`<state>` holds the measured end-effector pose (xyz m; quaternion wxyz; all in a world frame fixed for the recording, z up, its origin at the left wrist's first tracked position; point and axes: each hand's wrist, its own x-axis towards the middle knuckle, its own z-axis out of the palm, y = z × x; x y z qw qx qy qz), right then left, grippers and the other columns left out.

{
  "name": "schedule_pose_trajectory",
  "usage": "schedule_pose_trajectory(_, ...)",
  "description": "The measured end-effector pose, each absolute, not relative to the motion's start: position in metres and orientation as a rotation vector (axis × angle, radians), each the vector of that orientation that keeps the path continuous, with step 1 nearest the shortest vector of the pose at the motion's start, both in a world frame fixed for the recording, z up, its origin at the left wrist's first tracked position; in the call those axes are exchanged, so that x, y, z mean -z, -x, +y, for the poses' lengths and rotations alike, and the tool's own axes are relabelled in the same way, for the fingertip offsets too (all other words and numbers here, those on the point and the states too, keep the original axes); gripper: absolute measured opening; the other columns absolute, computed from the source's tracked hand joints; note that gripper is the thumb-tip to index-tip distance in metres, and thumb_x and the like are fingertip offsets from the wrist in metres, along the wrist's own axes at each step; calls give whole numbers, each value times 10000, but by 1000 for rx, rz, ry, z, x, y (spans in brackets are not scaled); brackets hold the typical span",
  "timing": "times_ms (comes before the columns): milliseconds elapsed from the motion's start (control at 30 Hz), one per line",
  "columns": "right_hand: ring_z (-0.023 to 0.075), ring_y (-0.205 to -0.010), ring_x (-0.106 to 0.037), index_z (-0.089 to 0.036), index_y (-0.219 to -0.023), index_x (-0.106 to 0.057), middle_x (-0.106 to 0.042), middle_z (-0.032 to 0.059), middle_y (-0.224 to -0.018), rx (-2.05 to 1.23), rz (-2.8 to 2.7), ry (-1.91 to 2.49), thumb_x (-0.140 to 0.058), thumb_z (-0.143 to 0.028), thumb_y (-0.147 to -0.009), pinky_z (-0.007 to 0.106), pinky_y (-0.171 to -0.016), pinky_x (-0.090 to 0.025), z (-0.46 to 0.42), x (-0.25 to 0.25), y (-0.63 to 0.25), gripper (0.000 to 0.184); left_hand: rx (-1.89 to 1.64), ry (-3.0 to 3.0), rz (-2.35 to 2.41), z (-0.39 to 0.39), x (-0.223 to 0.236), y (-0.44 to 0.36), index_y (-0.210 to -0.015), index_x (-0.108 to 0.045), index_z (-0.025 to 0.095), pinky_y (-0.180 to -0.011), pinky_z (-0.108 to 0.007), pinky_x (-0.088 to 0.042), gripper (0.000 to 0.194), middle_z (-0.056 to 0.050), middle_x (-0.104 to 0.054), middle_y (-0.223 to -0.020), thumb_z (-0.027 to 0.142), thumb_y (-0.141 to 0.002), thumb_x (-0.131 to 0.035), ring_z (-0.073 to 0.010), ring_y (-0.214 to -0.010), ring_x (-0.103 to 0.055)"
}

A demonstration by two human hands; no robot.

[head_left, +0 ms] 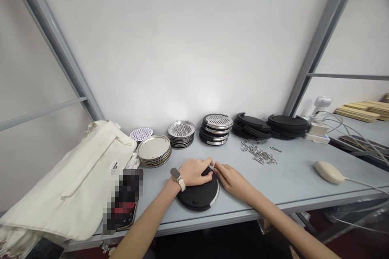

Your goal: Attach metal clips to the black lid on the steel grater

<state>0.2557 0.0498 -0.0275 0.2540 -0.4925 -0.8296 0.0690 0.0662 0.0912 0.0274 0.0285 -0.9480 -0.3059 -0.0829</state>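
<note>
Over on the bench (282, 178), left hand (194, 172) curls over a black disc (194, 198), right hand (232, 180) pinches its rim, steel graters (181, 133) and wire clips (258, 153) still piled behind.

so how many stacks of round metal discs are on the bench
3: a plain-topped stack at the left, a perforated stack beside it, and a perforated stack on black discs further right. Others may be hidden behind them.
</note>
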Motion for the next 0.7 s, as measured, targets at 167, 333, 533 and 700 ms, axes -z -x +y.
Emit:
schedule_pose_trajectory(167, 190, -673, -531, -205, -858, -444, -550, 32, -713, -175, -2256, 1349, -280, -222, -982, 287, -635, -402, 49, 27, -255, 206, 211, 2928, -939, 91, -29, -67, -1036, -481, 226, -574, -271, -361, 199, -17, -679, -829, 363, -898, -440, -204, -721, -649)
schedule_pose_trajectory(333, 186, -667, -531, -208, -845, -444, -545, 29, -713, -201, -2255, 1328, -285, -219, -980, 293, -638, -409, 47, 25, -255, 209, 190, 2939, -945, 91, -29, -67, -999, -489, 228, -580, -270, -359, 173, -17, -676, -832, 361, -902, -437, -201, -733, -649)
schedule_pose_trajectory(533, 183, -672, -533, -208, -813, -456, -549, 31, -713, -202, -2262, 1329, -311, -219, -972, 297, -643, -411, 47, 23, -255, 216, 185, 2942, -945, 91, -28, -67, -1028, -498, 232, -593, -269, -379, 185, -20, -679, -840, 352, -898, -444, -204, -742, -650)
schedule_pose_trajectory(700, 181, -673, -535, -201, -806, -466, -554, 34, -719, -194, -2281, 1332, -308, -229, -974, 295, -636, -406, 47, 23, -255, 233, 208, 2957, -921, 92, -26, -67, -1077, -494, 235, -593, -269, -397, 226, -18, -685, -854, 361, -897, -441, -208, -735, -654)
